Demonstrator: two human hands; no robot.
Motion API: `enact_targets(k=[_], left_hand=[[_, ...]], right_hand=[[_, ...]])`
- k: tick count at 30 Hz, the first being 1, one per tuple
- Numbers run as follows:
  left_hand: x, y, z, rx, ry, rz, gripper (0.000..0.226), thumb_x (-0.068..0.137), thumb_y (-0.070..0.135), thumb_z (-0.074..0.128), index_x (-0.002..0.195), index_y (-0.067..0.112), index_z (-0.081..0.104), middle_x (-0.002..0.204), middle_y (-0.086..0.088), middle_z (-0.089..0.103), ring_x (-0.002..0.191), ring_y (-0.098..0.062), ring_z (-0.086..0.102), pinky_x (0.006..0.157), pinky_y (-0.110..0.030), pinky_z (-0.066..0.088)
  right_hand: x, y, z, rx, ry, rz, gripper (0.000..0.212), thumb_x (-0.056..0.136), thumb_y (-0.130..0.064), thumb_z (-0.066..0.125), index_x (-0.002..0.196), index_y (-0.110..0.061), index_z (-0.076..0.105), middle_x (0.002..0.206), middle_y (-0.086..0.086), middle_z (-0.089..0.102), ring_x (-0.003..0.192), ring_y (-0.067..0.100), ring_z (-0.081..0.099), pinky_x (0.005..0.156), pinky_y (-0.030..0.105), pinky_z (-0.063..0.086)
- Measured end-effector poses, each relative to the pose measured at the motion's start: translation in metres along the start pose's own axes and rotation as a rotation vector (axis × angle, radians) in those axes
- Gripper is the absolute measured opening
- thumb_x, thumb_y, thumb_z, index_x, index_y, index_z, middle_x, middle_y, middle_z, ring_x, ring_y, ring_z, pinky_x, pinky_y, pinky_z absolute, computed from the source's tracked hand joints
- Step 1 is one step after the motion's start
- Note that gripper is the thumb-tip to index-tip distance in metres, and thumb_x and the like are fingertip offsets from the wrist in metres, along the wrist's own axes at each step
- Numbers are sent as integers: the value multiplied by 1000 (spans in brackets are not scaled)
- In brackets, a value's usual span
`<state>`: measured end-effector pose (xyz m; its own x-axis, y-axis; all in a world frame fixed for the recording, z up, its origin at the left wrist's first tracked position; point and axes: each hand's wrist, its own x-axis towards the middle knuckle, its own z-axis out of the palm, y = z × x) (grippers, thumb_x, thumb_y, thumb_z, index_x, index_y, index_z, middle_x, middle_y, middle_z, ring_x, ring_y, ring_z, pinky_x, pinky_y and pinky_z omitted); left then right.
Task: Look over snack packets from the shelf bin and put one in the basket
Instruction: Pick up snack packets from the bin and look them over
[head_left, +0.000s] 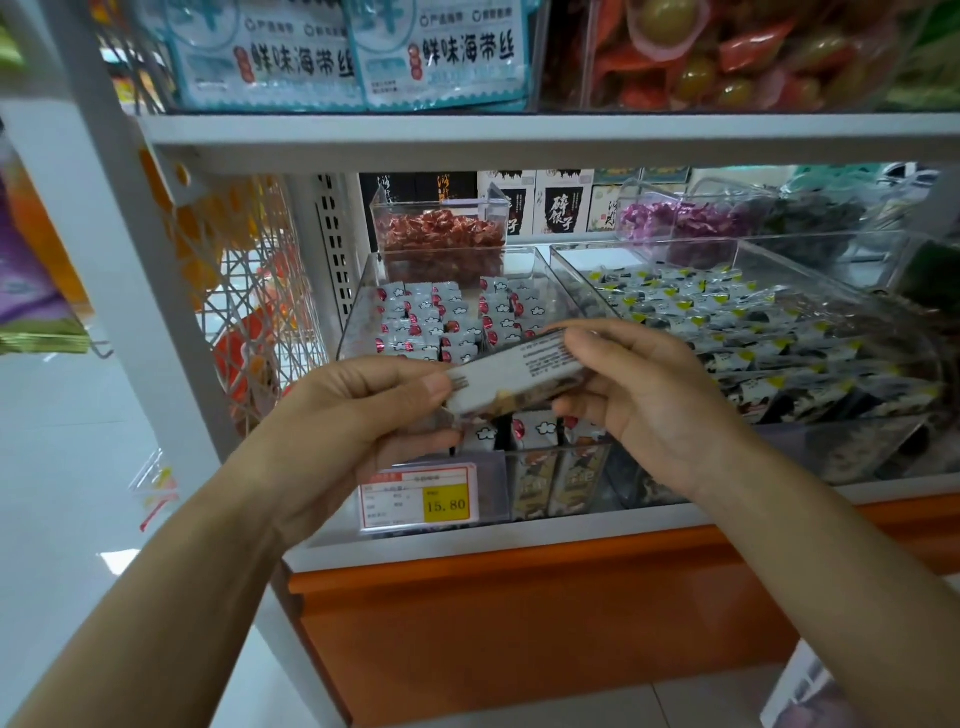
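Left hand (363, 410), right hand (649, 410), packet (519, 374) (blurred)

White shelving (519, 136) stands on an orange base (519, 634) beside glossy pale floor (62, 467).

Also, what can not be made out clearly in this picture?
Head view:
- small white printed snack packet: print too small and blurred; left hand and right hand cover its ends.
- basket: not seen in the frame.
- red-and-yellow price tag: only 15.80 is readable, the rest is blurred.
- clear plastic shelf bin: both hands hide part of its packets.
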<state>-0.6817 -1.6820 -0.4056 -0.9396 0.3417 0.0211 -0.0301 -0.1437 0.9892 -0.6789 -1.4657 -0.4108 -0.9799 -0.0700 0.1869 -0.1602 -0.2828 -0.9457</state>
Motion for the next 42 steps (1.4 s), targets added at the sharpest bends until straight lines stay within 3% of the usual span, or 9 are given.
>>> enact_targets(k=[8,13,17,19,21,24,27,33,42], left_hand=[[2,-4,4,42,59,33,24,77,11,59,96,7,72,96,-12,73,88,-22,71,70,-22,57],[6,-9,13,161,277,130,34,93,12,49,68,15,71,76,2,74,73,-18,72,59,-18,55],[6,-7,20,227,287,180,24,96,25,44,88,21,66,80,3,74,72,-14,71,57,-20,55],[13,-4,22,432,321,276,23,98,31,40,88,34,61,84,8,69,71,-17,65,57,-18,54],[30,-1,21,738,365,341,27,98,31,38,115,26,58,106,1,63,80,-11,57,68,-12,44],[75,-1,17,1107,326,245,36,99,27,35,121,3,50,119,-19,57,94,-20,57,94,-32,41],[119,-6,11,1301,281,77,36,99,29,32,112,-1,48,117,-23,54,107,-35,50,96,-43,38],[166,-11,-7,1305,210,-99,55,97,43,26,131,1,40,129,-24,50,119,-38,47,101,-49,38],[158,-7,-9,1438,198,-228,59,98,45,20,138,3,31,142,-26,35,131,-41,33,110,-52,26]], right_hand=[[1,8,-1,-62,46,-59,17,86,-17,56,95,-8,67,87,8,71,79,18,69,61,22,56],[1,13,2,-252,-75,-116,33,76,-26,63,109,-24,63,98,-1,71,87,20,70,72,30,58],[9,13,7,-439,92,-236,14,89,-15,59,102,-17,65,95,6,70,79,17,70,66,30,60],[17,6,5,-463,216,-289,11,89,-13,60,99,-12,63,94,8,68,77,14,70,65,29,60],[27,-1,4,-526,305,-342,14,87,-15,63,99,-8,59,97,11,66,75,14,70,69,31,60],[40,-8,2,-595,340,-368,21,86,-16,66,101,-5,56,102,15,62,80,20,69,76,39,58],[53,-9,0,-656,346,-350,24,85,-16,67,99,-2,54,103,18,60,89,34,65,82,52,53],[58,-1,-5,-583,340,-353,18,87,-15,65,95,-7,52,95,9,60,73,8,69,68,19,56],[61,-3,-6,-598,318,-330,15,89,-11,62,97,-3,52,99,22,60,75,15,69,66,19,57]])
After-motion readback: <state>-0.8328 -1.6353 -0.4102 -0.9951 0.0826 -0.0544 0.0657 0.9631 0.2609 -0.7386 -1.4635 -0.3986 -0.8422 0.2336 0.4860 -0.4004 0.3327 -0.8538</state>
